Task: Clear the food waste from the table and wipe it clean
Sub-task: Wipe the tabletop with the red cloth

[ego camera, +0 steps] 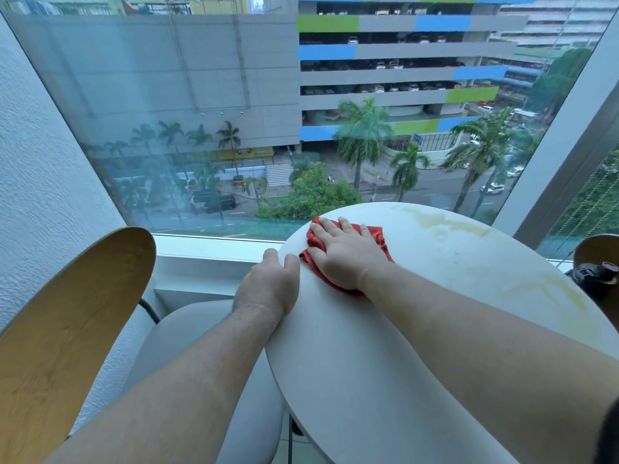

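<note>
Right hand [345, 259] lies flat with fingers spread, pressing a red cloth [377, 236] onto the round white worktop [385, 346], close to its left rim. Left hand [268, 286] is at that rim, thumb on top and fingers bent down over the edge, apparently holding it.

Yellowish stains [445, 224] run along the far side, and another patch [549, 289] sits near the right rim, both well apart from the cloth. No solid scraps can be made out.

Risks, as judged:
- A stroke toward the left rim could push residue off onto the grey seat of the chair [67, 329] below.
- The stains look dried, so light passes may only smear them.
- Reaching right could knock the dark gadget [596, 276] beside the rim.
- Leaning weight on the rim might rock the worktop.
</note>
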The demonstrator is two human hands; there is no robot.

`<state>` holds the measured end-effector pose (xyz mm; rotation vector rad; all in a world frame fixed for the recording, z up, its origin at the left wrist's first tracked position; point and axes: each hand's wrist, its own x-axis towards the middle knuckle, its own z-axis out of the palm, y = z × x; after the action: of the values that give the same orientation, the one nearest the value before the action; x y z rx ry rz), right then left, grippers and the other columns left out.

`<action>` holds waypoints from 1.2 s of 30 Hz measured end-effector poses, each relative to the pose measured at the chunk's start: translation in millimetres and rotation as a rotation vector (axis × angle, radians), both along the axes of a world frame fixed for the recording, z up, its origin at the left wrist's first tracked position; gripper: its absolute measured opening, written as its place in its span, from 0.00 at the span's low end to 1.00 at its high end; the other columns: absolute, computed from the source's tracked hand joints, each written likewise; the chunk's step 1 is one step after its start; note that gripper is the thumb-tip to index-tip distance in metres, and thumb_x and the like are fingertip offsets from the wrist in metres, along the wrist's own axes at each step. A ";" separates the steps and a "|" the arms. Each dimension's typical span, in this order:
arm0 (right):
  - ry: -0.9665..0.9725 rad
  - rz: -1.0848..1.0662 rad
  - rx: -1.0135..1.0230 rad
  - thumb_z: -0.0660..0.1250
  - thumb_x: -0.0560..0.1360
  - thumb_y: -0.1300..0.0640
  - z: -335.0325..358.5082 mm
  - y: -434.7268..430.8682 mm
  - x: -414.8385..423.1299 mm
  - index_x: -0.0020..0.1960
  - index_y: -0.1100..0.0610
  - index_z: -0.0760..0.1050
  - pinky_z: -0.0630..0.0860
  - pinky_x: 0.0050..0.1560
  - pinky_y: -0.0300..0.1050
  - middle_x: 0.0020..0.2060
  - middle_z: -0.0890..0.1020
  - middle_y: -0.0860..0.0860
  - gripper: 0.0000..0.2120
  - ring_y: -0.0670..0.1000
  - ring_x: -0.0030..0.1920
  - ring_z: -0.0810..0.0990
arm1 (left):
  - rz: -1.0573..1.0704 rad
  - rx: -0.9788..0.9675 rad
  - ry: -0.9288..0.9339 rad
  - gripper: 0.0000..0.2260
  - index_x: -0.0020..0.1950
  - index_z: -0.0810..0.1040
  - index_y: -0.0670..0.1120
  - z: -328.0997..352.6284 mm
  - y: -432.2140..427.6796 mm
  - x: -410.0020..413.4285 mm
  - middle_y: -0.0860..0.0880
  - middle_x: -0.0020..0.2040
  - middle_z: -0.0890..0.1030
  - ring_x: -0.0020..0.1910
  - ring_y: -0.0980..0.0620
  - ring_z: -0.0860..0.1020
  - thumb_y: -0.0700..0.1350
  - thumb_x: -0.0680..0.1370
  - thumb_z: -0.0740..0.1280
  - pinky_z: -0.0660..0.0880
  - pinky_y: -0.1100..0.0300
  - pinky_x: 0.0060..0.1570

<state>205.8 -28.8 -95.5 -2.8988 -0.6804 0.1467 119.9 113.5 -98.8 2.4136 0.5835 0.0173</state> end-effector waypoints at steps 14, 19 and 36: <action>-0.056 0.088 0.033 0.46 0.82 0.34 -4.8 -27.4 -74.5 0.83 0.37 0.49 0.43 0.81 0.66 0.83 0.51 0.37 0.30 0.47 0.84 0.47 | -0.001 -0.044 -0.045 0.28 0.71 0.71 0.45 -4.9 1.6 -1.5 0.37 0.66 0.79 0.66 0.37 0.76 0.64 0.85 0.47 0.70 0.47 0.59; -0.033 0.024 0.038 0.46 0.83 0.36 -2.3 -23.0 -44.7 0.84 0.39 0.50 0.44 0.81 0.66 0.84 0.50 0.38 0.30 0.48 0.84 0.48 | 0.011 -0.047 -0.036 0.28 0.72 0.71 0.46 -6.5 2.0 -0.6 0.39 0.67 0.79 0.66 0.38 0.76 0.64 0.85 0.46 0.70 0.47 0.59; -0.092 0.198 0.026 0.47 0.82 0.34 -1.5 -35.1 -79.7 0.83 0.39 0.51 0.48 0.81 0.61 0.83 0.54 0.38 0.30 0.49 0.83 0.52 | 0.015 -0.137 -0.090 0.34 0.74 0.72 0.48 -9.0 3.9 -2.5 0.40 0.71 0.78 0.70 0.40 0.75 0.69 0.83 0.43 0.68 0.48 0.64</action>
<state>126.2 -63.8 -97.0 -2.8229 -0.9773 0.0277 117.4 117.4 -107.8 2.2635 0.5440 0.0898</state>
